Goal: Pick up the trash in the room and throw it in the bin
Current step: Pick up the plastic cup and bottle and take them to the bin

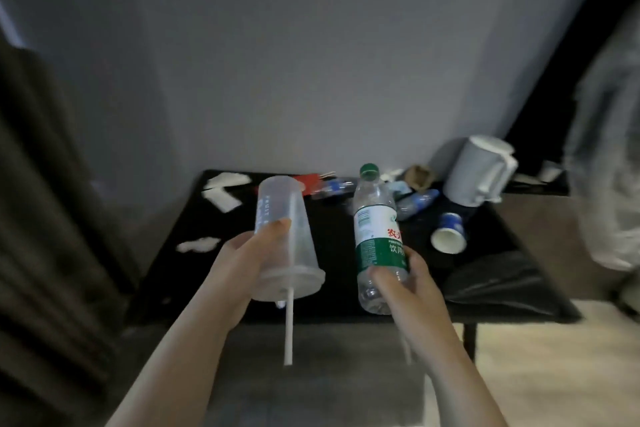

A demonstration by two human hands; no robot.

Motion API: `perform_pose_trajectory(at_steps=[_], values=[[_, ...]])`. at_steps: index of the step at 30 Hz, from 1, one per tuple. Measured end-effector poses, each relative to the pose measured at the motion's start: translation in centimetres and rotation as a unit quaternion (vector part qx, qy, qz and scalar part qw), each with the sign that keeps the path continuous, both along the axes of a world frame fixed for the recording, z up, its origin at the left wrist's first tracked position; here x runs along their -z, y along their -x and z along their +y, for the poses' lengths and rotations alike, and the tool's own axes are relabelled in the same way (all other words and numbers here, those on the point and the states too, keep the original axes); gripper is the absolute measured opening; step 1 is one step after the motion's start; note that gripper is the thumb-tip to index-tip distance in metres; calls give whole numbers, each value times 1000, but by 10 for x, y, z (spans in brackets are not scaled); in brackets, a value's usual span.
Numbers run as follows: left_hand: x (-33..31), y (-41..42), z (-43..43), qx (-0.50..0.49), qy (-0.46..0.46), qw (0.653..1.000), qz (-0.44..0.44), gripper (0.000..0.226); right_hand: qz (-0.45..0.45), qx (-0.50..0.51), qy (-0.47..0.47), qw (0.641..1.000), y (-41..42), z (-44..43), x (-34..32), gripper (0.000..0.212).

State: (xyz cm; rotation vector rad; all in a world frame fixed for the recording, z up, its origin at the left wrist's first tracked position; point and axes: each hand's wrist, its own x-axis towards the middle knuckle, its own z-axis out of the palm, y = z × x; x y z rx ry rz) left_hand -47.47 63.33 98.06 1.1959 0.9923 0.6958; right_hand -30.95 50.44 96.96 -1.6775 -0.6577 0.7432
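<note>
My left hand (244,263) grips a clear plastic cup (282,218) held upside down, lid end toward me, with a white straw (288,326) pointing down out of the lid. My right hand (405,284) holds the lower part of a clear water bottle (375,218) with a green cap and a green-and-white label, tilted slightly. Both are held above a black table (332,274). On the table lie a tipped blue-and-white paper cup (449,234), small blue-labelled bottles (417,203), white tissues (225,189) and red scraps (308,180). No bin shows in view.
A white kettle (479,172) stands at the table's back right by a brown cardboard scrap (420,177). A black bag (498,281) lies on the table's right front. Brown curtain (45,201) hangs left, grey wall behind, pale cloth (606,149) at far right.
</note>
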Motion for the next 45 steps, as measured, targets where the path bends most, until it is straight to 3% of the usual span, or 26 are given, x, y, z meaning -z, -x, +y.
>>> perform_pose_trajectory(at_steps=[5, 8, 12, 16, 19, 22, 26, 31, 34, 43, 45], values=[[-13, -136, -81, 103, 12, 994, -26, 75, -21, 102, -16, 994, -105, -106, -20, 29], [-19, -202, -125, 143, 30, 988, -41, 50, -15, 153, -27, 988, -149, -161, -26, 29], [-18, -279, -167, 200, 25, 979, -33, 65, -15, 226, -33, 974, -190, -223, -22, 50], [-11, -353, -203, 250, 48, 967, -26, 45, -16, 302, -30, 953, -227, -273, -14, 47], [-5, -409, -230, 294, 61, 954, -8, 42, -28, 354, -19, 935, -258, -302, -7, 56], [-2, -463, -251, 363, 110, 925, -12, 42, -47, 400, -11, 915, -296, -320, -3, 51], [-3, -538, -260, 434, 147, 889, -19, 67, -65, 448, -2, 892, -353, -329, -2, 49], [-7, -631, -257, 474, 176, 863, -26, 51, -63, 490, 9, 869, -421, -326, -11, 38], [-5, -681, -261, 484, 171, 857, -36, 45, -59, 527, 15, 848, -458, -330, -6, 42], [11, -806, -290, 494, 124, 860, -46, 49, -50, 557, 24, 829, -568, -363, 4, 33], [14, -837, -303, 496, 112, 860, -48, 40, -52, 557, 30, 828, -600, -375, 6, 35]])
